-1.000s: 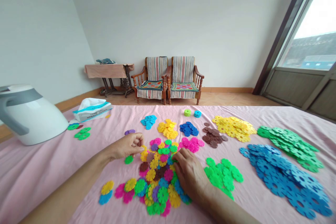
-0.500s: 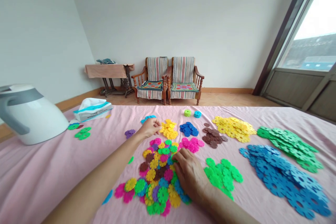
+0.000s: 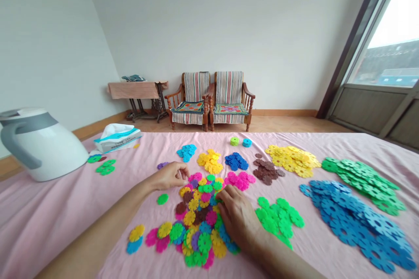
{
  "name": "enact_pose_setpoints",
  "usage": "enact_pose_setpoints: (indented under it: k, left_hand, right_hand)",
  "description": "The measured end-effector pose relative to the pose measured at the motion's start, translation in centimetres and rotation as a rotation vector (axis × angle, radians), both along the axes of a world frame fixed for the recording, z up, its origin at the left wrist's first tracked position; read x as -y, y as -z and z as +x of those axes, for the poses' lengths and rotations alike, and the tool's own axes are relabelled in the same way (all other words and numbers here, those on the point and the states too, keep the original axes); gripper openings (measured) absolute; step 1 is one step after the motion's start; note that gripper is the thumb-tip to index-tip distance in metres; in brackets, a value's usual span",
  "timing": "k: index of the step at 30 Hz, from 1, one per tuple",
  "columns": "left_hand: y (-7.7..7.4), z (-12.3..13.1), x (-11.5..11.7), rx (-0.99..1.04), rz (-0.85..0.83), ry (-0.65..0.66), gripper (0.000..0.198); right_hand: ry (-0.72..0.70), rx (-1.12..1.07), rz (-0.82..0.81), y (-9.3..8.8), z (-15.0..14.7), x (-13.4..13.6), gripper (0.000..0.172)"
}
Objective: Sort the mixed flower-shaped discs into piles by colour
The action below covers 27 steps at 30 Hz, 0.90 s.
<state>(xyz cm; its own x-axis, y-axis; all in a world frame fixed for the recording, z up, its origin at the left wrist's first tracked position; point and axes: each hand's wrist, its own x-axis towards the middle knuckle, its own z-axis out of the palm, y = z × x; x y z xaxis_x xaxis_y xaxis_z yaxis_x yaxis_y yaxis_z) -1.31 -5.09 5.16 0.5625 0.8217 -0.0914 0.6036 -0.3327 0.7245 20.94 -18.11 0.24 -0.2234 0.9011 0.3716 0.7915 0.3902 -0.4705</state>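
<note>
Jug [image 3: 52,152]: white with a gray handle, standing on the pink cloth [image 3: 65,209].
Green discs [image 3: 106,166]: flat, just right of the jug.
Tissues [image 3: 116,139]: in a blue and white pack behind the green discs.
Yellow disc [image 3: 136,231]: partly on top of a blue disc [image 3: 134,246].
Left hand [image 3: 172,174]: fingers curled, over the far left edge of the mixed pile. I cannot tell if it pinches a disc.
Light blue pile [image 3: 186,152]: behind the left hand.
Mixed pile [image 3: 199,217]: between the hands, lots of colors jumbled up.
Small yellow pile [image 3: 210,162]: behind the mixed pile.
Dark blue pile [image 3: 236,161]: beside the small yellow pile.
Right hand [image 3: 237,216]: apart from the left hand, fingers bent, at the mixed pile's right edge. I cannot tell if it holds anything.
Pink pile [image 3: 240,180]: behind the right hand.
Brown pile [image 3: 266,171]: next to the pink pile.
Green pile [image 3: 279,219]: right of the right hand.
Big yellow pile [image 3: 293,160]: behind the brown pile.
Big blue pile [image 3: 356,223]: near the right side.
Big green pile [image 3: 363,183]: behind the big blue pile.
</note>
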Motion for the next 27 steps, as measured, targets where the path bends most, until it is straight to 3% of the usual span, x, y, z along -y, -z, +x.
enact_pose_setpoints:
  k: [4,11,16,20,27]
  left_hand:
    - [0.2,-0.8,1.8,-0.12,0.09,0.109,0.024]
    - [0.8,-1.2,2.7,-0.087,0.181,0.131,0.026]
    - [0.6,-1.0,3.1,-0.079,0.165,0.127,0.016]
    - [0.6,-1.4,2.6,-0.017,0.052,0.114,0.007]
    - [1.5,-0.6,-0.7,0.22,-0.069,-0.145,0.019]
  right_hand:
    - [0.005,0.003,-0.003,-0.2,0.0,0.1,0.014]
    - [0.01,0.009,0.0,-0.5,-0.1,0.2,0.014]
    - [0.007,0.008,0.013,-0.3,-0.1,0.1,0.015]
    - [0.003,0.004,0.007,-0.1,0.0,0.0,0.014]
    - [0.003,0.011,-0.006,-0.2,-0.1,0.0,0.013]
